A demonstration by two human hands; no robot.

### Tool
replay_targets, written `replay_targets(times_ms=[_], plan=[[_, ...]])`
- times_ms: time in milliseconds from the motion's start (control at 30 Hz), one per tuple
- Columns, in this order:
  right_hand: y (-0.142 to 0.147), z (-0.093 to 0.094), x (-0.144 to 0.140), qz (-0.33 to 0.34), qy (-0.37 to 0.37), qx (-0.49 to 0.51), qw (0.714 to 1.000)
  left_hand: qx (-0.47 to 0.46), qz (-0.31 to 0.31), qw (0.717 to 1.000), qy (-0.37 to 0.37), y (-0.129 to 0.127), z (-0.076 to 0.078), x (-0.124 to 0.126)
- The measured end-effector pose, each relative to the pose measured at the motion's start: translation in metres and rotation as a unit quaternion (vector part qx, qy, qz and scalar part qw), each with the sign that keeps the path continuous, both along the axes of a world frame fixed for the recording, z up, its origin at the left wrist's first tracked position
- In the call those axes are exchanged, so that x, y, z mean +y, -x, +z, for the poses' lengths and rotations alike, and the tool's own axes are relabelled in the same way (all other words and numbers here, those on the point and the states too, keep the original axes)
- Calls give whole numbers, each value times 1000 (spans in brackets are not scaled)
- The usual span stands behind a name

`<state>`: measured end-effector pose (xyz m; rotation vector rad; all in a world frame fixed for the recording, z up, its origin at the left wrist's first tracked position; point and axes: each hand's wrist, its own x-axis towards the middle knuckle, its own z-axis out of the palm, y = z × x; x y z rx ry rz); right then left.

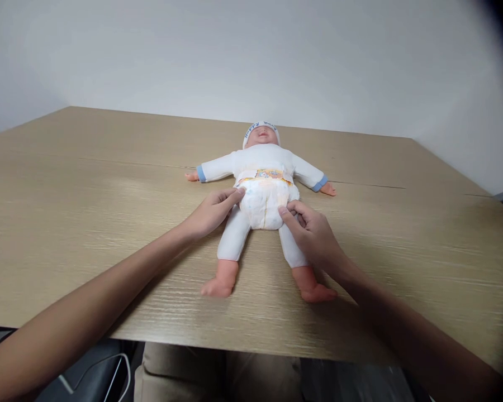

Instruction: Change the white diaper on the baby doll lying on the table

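The doll (262,167) lies on its back near the middle of the table (88,223), head away from you, arms spread, legs pointing toward your edge. It wears a white suit with blue cuffs, a white cap (260,126), and a diaper (266,202) fastened around the hips, its printed band across the waist. Your left hand (212,213) rests at the diaper's left side, fingers (235,195) extended and touching its upper edge at the hip; the hand is not closed, and whether thumb and fingers pinch the material cannot be told. Your right hand (312,231) sits at the diaper's right side, over the doll's thigh, fingers curled with the thumb (287,215) pressed against the diaper's lower edge; it appears to pinch the fabric there, though the grip is partly hidden. Both forearms reach in from the near edge. The doll's bare feet (218,286) lie flat on the wood, well apart. Behind the table stands a plain white wall (251,56). Below the near edge, your lap and a white cable (121,374) show.
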<state>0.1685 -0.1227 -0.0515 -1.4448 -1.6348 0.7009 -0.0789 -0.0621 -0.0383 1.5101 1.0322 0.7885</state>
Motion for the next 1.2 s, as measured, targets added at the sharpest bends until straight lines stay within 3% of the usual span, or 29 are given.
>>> replay_targets(times_ms=[500, 800, 1067, 1200], plan=[[-1, -2, 1, -15, -24, -39, 999, -26, -7, 1000, 13, 0, -3, 0], [-3, -4, -1, -34, -115, -87, 989, -17, -7, 1000, -12, 1, -6, 0], [-9, -2, 0, -45, -223, -171, 959, 27, 19, 991, -133, 0, -10, -7], [-14, 3, 2, -66, -267, -150, 950, 98, 81, 957, -261, 2, -13, -8]])
